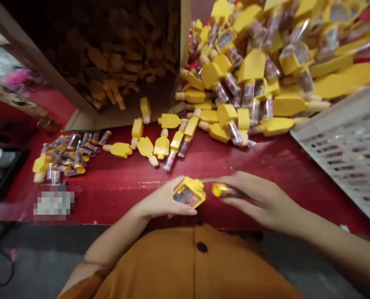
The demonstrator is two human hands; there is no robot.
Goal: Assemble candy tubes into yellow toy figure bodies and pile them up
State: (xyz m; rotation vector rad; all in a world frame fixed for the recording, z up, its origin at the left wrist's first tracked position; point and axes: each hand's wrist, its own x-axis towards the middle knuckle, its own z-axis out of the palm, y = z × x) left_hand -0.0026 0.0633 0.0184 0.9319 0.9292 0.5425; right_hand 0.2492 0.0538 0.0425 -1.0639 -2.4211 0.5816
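Note:
My left hand is wrapped round a yellow plastic toy body with a clear window on its face and a short neck pointing right. Just right of that neck, my right hand grips a small clear tube with a yellow end; it is blurred by motion. A gap shows between the tube and the toy body. Beyond my hands lie several loose yellow bodies with beige handles, and two there have clear tubes attached.
An open cardboard box at the back left holds many yellow pieces. A large heap of yellow toys fills the back right, beside a white plastic basket. Small clear tubes are piled at left on the red table.

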